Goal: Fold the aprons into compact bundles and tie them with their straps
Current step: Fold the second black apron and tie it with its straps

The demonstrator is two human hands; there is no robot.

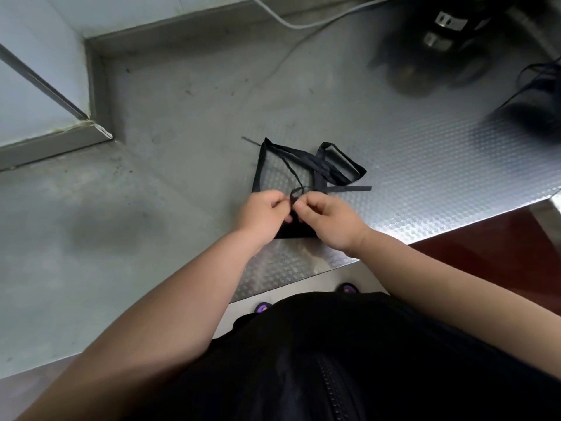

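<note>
Left hand (263, 212) and right hand (329, 221) are close together, knuckles nearly touching, fingers curled in. Each pinches the black strap (299, 192) where it forms a small loop just beyond the fingertips. Exact finger contact is hidden by the curled fingers, so I can't tell if a knot is under there.

Folded apron (296, 231) sits directly under and between both hands, near the table's front edge. It's mostly covered: only a dark wedge shows below the knuckles, so its fold count and shape are unreadable.

Beyond the hands, loose straps (303, 156) sprawl on the table in a rough triangle plus a wide flat loop to the right. One free end (352, 188) lies flat, pointing right. Where the straps cross is hard to trace, black on black.

The table (425, 165) is embossed metal, dull and smudged on the left.

Far right corner: a dark object (431, 47), motion-blurred, not identifiable. A second dark mass with thin cords (534, 107) is cut off by the right edge. A white cable (303, 25) runs along the back.

Bottom: a black zipped garment (334, 360) fills the frame, with purple shoe tips (347, 288) peeking out below the table edge.
</note>
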